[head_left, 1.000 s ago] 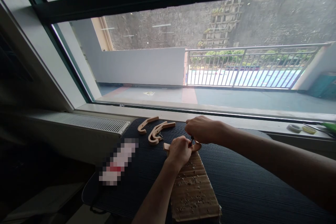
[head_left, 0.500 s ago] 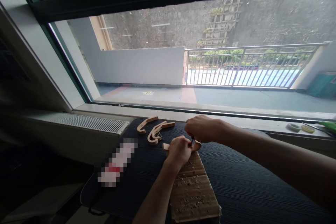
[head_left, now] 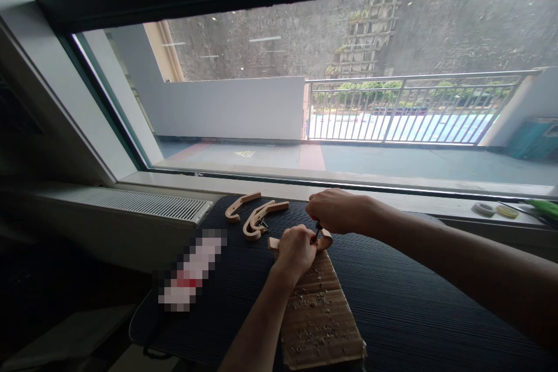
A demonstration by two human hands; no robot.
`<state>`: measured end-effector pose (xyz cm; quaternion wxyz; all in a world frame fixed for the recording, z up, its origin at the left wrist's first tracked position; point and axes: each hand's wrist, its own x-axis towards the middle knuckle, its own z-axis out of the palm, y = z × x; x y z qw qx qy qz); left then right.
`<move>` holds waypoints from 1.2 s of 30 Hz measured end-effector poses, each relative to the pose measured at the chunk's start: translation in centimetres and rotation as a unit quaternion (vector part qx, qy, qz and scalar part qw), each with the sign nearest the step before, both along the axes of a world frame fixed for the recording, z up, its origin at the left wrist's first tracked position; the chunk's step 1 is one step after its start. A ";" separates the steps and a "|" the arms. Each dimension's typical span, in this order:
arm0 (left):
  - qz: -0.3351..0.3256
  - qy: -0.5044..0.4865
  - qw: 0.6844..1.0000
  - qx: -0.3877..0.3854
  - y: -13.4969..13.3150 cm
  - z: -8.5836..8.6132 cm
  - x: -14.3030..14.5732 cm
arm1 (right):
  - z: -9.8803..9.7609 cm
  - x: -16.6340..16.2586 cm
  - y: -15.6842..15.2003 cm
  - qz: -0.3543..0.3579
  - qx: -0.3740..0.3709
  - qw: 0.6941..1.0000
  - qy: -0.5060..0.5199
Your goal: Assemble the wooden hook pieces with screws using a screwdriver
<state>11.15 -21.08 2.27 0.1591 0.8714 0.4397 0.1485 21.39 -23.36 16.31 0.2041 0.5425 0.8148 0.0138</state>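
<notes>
My left hand (head_left: 297, 248) is closed around a curved wooden hook (head_left: 325, 241), pressing it against the far end of a cardboard-covered block (head_left: 320, 314). The hook's straight end sticks out left of the hand and its curl shows at the right. Above it, my right hand (head_left: 328, 209) is closed around a screwdriver (head_left: 318, 225), whose handle is hidden in the fist. The dark shaft points down at the hook beside my left fingers, where a bit of red shows. Whether a screw is under the tip, I cannot make out.
Several similar wooden hooks (head_left: 261, 218) lie at the table's far left, with small screws (head_left: 263, 224) beside them. A blurred pink-white item (head_left: 192, 273) is on the dark table (head_left: 401, 296). Tape rolls (head_left: 483, 209) rest on the windowsill; a radiator (head_left: 143, 202) stands left.
Both hands stay nearly in place on the hook and screwdriver. My right fist has turned slightly, and the whole view has shifted a little.
</notes>
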 end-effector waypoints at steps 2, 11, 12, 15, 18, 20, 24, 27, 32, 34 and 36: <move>0.011 0.008 1.000 -0.008 -0.1 0.1 0.1 | -0.3 -0.1 0.1 0.000 0.005 1.000 -0.002; 0.006 -0.012 1.000 -0.008 0.1 -0.1 0.1 | -0.4 0.3 0.0 -0.005 0.002 1.000 0.018; 0.007 -0.012 1.000 -0.005 0.1 -0.2 0.1 | -0.3 0.3 -0.1 -0.002 -0.004 1.000 0.024; 0.007 -0.012 1.000 -0.002 0.1 -0.3 0.1 | -0.6 0.4 0.1 -0.007 -0.007 1.000 0.028; 0.005 -0.018 1.000 0.003 0.2 -0.5 0.1 | -1.1 0.6 0.2 -0.019 0.010 1.000 0.020; 0.004 -0.023 1.000 0.008 0.3 -0.6 0.0 | -1.2 0.7 0.2 -0.030 0.022 0.999 0.013; 0.002 -0.021 1.000 0.005 0.2 -0.5 0.0 | -0.6 0.6 0.1 -0.042 0.020 0.999 0.005; 0.004 -0.009 1.000 -0.003 0.2 -0.3 0.1 | -0.1 0.4 0.1 -0.036 0.002 0.999 0.013; 0.001 -0.007 1.000 0.007 0.3 -0.4 0.1 | -0.6 0.8 0.6 -0.012 -0.029 0.999 0.042; -0.005 -0.017 1.000 0.017 0.4 -0.5 0.0 | -1.0 1.3 0.8 -0.013 -0.030 0.997 0.064; -0.009 -0.023 0.999 0.021 0.4 -0.6 0.0 | -1.4 2.0 1.0 -0.020 -0.030 0.995 0.088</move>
